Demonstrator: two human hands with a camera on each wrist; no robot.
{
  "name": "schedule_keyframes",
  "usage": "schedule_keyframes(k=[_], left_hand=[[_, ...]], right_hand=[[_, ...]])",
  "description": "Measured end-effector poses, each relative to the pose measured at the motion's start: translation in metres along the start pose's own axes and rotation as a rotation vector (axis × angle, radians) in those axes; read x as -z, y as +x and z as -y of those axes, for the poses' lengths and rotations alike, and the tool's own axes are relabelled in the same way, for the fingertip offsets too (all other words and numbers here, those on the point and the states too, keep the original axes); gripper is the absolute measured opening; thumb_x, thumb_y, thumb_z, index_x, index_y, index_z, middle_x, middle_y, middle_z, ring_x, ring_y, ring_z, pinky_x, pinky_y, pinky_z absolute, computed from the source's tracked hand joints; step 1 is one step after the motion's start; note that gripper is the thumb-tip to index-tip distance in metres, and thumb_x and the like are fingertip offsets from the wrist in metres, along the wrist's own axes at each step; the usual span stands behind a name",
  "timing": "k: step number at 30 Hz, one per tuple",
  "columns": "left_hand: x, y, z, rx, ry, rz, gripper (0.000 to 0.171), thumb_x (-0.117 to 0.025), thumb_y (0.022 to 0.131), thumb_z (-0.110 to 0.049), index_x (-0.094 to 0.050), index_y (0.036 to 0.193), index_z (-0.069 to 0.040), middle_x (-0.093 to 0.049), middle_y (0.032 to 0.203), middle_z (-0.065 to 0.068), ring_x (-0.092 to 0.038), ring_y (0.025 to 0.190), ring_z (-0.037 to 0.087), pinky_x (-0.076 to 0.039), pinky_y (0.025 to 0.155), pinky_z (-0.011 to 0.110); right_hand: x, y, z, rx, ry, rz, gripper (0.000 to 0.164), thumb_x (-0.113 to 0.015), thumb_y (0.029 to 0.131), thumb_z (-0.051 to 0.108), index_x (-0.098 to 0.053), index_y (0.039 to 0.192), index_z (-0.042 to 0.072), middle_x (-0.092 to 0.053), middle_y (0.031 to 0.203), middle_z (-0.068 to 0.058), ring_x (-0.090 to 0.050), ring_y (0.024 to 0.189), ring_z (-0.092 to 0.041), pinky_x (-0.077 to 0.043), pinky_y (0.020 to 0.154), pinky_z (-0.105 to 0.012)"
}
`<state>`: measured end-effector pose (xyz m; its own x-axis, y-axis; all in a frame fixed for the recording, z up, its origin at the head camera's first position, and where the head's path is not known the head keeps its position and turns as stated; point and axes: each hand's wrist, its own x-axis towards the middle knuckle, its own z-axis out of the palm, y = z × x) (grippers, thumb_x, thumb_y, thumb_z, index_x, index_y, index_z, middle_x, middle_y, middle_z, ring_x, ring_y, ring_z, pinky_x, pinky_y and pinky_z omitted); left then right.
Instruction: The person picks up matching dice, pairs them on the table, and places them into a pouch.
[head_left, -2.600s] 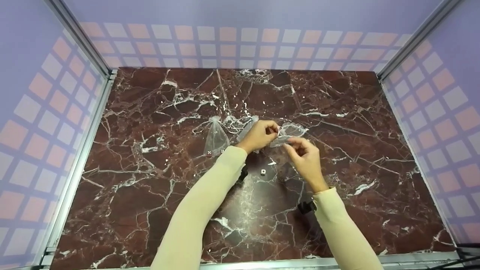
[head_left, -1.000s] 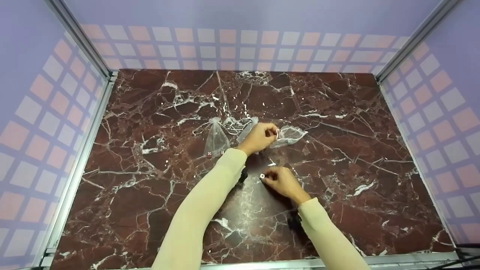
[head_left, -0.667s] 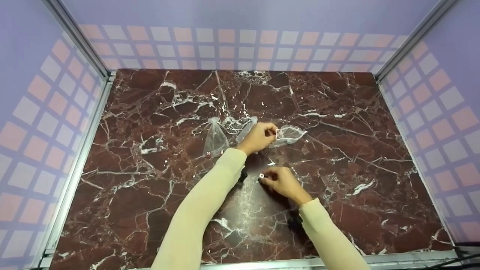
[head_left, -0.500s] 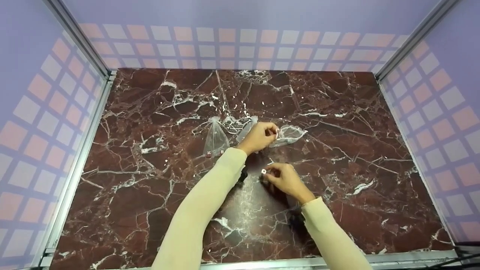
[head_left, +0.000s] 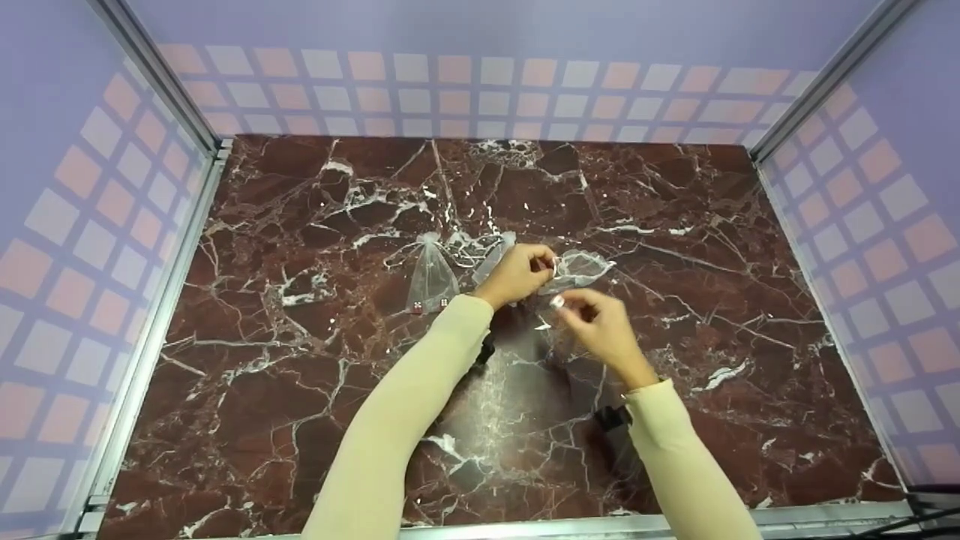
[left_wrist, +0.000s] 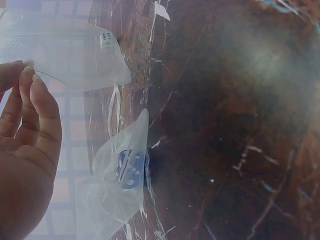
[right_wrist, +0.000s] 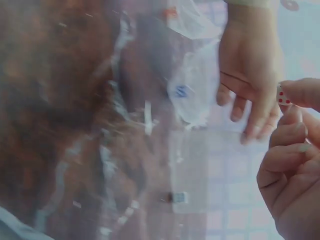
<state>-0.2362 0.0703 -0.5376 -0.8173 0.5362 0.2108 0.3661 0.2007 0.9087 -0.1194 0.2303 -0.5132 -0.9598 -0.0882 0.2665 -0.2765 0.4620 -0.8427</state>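
My right hand (head_left: 604, 326) pinches a small white die (head_left: 557, 301) between thumb and finger; the right wrist view shows red dots on this die (right_wrist: 283, 95). It is held just in front of the rightmost sheer drawstring bag (head_left: 581, 270). My left hand (head_left: 517, 271) pinches that bag's edge at its left side. Inside this bag, in the left wrist view, lies a white die with dark dots (left_wrist: 106, 41). Partly behind my left hand is a middle sheer bag (head_left: 489, 262), which holds a blue die (left_wrist: 130, 169).
Left of the hands lies a third sheer bag (head_left: 433, 270), gathered at its neck, with red dice (head_left: 418, 306) at its bottom corners. All rest on a dark red marbled tabletop (head_left: 262, 420). Pale walls with a tile pattern (head_left: 480, 97) enclose the back and sides.
My right hand has left the bag, come down to the die on the table, pinched it, and lifted it up and rightward toward the bag. My left hand has stayed in place.
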Motion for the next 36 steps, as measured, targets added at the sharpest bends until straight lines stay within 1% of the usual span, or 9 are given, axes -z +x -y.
schedule_keyframes(k=[6, 10, 16, 23, 26, 28, 30, 33, 36], left_hand=[[-0.001, -0.002, 0.000, 0.001, -0.011, -0.011, 0.007, -0.066, 0.084, 0.009, -0.069, 0.089, 0.005, -0.064, 0.076, 0.004, -0.057, 0.067, 0.022, -0.045, 0.057, 0.019], [-0.003, -0.004, 0.001, 0.014, -0.008, 0.001, 0.008, -0.065, 0.084, 0.009, -0.069, 0.089, 0.005, -0.063, 0.075, 0.003, -0.057, 0.067, 0.021, -0.045, 0.057, 0.019], [-0.001, -0.003, 0.002, 0.011, -0.015, -0.012, 0.007, -0.066, 0.083, 0.010, -0.068, 0.090, 0.008, -0.063, 0.076, 0.004, -0.058, 0.070, 0.026, -0.045, 0.059, 0.019], [0.000, -0.002, 0.001, -0.009, -0.004, -0.014, 0.006, -0.065, 0.083, 0.010, -0.068, 0.087, 0.006, -0.063, 0.074, 0.003, -0.056, 0.066, 0.018, -0.044, 0.058, 0.019], [0.000, -0.001, 0.002, -0.012, -0.010, -0.019, 0.007, -0.065, 0.083, 0.011, -0.068, 0.086, 0.005, -0.063, 0.074, 0.003, -0.055, 0.065, 0.016, -0.044, 0.057, 0.019], [-0.001, -0.001, 0.001, -0.009, -0.013, -0.018, 0.008, -0.065, 0.083, 0.011, -0.068, 0.086, 0.005, -0.063, 0.075, 0.003, -0.055, 0.064, 0.014, -0.044, 0.058, 0.019], [-0.001, -0.001, 0.002, -0.006, -0.011, -0.018, 0.008, -0.064, 0.083, 0.011, -0.068, 0.085, 0.004, -0.064, 0.076, 0.003, -0.054, 0.064, 0.013, -0.044, 0.058, 0.019], [0.000, -0.001, 0.001, 0.002, -0.010, -0.017, 0.008, -0.066, 0.083, 0.009, -0.068, 0.084, 0.002, -0.065, 0.077, 0.004, -0.054, 0.064, 0.011, -0.044, 0.059, 0.019], [0.000, -0.001, 0.002, 0.003, -0.017, -0.016, 0.007, -0.066, 0.084, 0.008, -0.067, 0.083, 0.002, -0.065, 0.078, 0.004, -0.055, 0.065, 0.012, -0.044, 0.060, 0.019]], right_hand=[[0.010, 0.014, 0.001, 0.079, 0.007, -0.224, 0.015, -0.074, 0.083, -0.007, -0.071, 0.098, -0.008, -0.060, 0.063, -0.013, -0.046, 0.052, -0.011, -0.035, 0.047, -0.015], [0.012, 0.022, -0.001, 0.034, -0.005, -0.325, 0.014, -0.075, 0.083, -0.006, -0.071, 0.096, -0.009, -0.055, 0.060, -0.009, -0.042, 0.051, -0.006, -0.032, 0.047, -0.014], [0.012, 0.032, -0.001, -0.038, -0.044, -0.345, 0.011, -0.077, 0.083, -0.001, -0.073, 0.092, -0.006, -0.051, 0.057, -0.002, -0.040, 0.048, -0.002, -0.030, 0.045, -0.015], [0.014, 0.035, 0.003, -0.108, -0.238, -0.350, 0.014, -0.080, 0.082, 0.013, -0.077, 0.090, 0.002, -0.051, 0.054, 0.004, -0.039, 0.046, -0.005, -0.028, 0.046, -0.022], [0.016, 0.035, 0.004, -0.110, -0.286, -0.338, 0.017, -0.081, 0.083, 0.020, -0.078, 0.090, 0.005, -0.051, 0.054, 0.005, -0.041, 0.047, -0.008, -0.029, 0.048, -0.025], [0.016, 0.034, 0.004, -0.094, -0.265, -0.344, 0.018, -0.081, 0.084, 0.022, -0.078, 0.089, 0.005, -0.051, 0.054, 0.004, -0.041, 0.047, -0.009, -0.029, 0.046, -0.024], [0.017, 0.033, 0.002, -0.073, -0.204, -0.370, 0.017, -0.080, 0.085, 0.020, -0.077, 0.089, 0.003, -0.050, 0.055, 0.003, -0.040, 0.046, -0.008, -0.029, 0.045, -0.022], [0.019, 0.032, -0.002, -0.060, -0.035, -0.433, 0.013, -0.074, 0.089, 0.010, -0.074, 0.093, -0.002, -0.050, 0.057, -0.001, -0.041, 0.046, -0.006, -0.031, 0.042, -0.018], [0.024, 0.031, -0.007, -0.092, 0.099, -0.502, 0.013, -0.064, 0.093, 0.001, -0.071, 0.101, -0.007, -0.055, 0.068, -0.002, -0.046, 0.053, -0.007, -0.037, 0.048, -0.017]])
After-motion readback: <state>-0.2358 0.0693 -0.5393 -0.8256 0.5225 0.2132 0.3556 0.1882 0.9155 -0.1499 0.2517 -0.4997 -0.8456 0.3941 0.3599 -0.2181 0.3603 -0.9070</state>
